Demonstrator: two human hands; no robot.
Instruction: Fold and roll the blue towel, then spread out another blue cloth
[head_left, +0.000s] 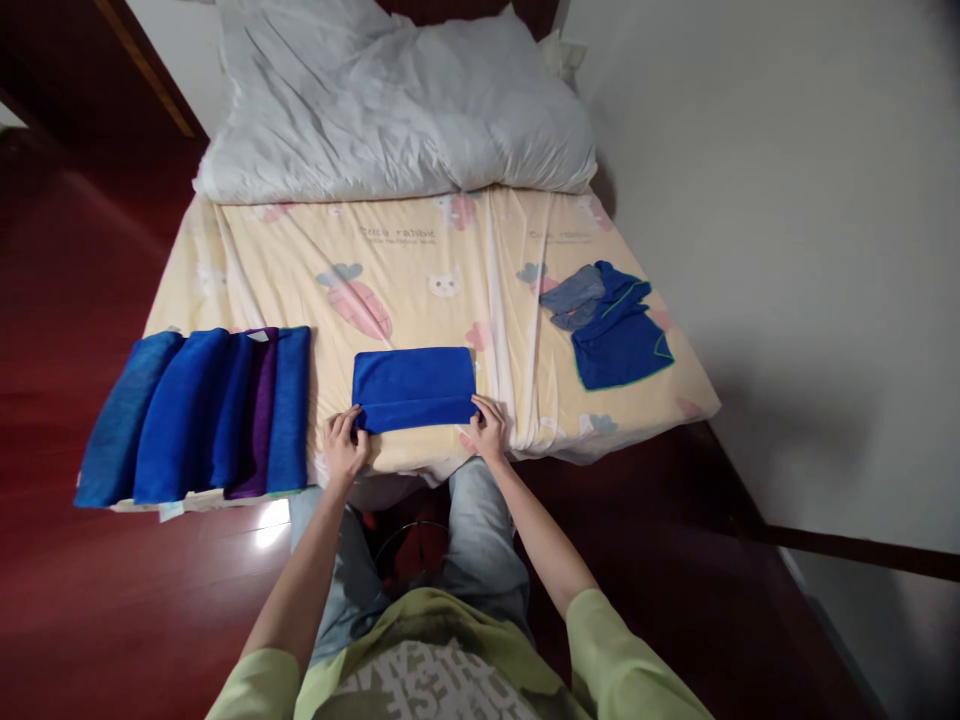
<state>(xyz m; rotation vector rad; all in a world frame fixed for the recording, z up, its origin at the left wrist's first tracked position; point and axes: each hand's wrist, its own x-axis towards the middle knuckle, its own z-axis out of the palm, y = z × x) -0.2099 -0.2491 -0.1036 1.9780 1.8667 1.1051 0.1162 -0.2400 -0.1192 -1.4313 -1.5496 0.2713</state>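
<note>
A blue towel [414,385], folded into a flat rectangle, lies near the bed's front edge. My left hand [343,443] pinches its near left corner. My right hand [487,428] pinches its near right corner. The near edge of the towel is lifted into a low fold between the two hands. To the left, a row of folded blue towels [196,412] with one purple towel [259,415] among them lies side by side on the bed.
The bed [420,270] has a cream cartoon-print sheet. A white duvet [397,100] is heaped at its far end. A loose pile of blue and grey cloths [611,325] lies at the right. A white wall [787,220] runs along the right; dark red wooden floor [90,600] surrounds the bed.
</note>
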